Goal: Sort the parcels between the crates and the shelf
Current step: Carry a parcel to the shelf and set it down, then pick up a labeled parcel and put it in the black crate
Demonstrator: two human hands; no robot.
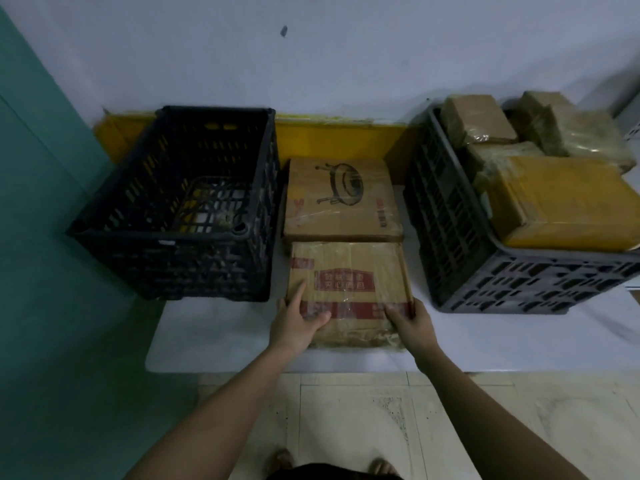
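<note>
Cardboard parcel [349,289] lies at 12 o'clock from your wrists. Your left hand [294,320] grips its 7 o'clock corner, forefinger straight on top; your right hand [410,320] clasps the 5 o'clock corner.

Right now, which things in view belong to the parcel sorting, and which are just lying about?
In the job:
- taped parcel, held by left hand and right hand
- printed box
- empty black crate
- grey crate heaped with parcels

Lying about:
- yellow board against the wall
</note>
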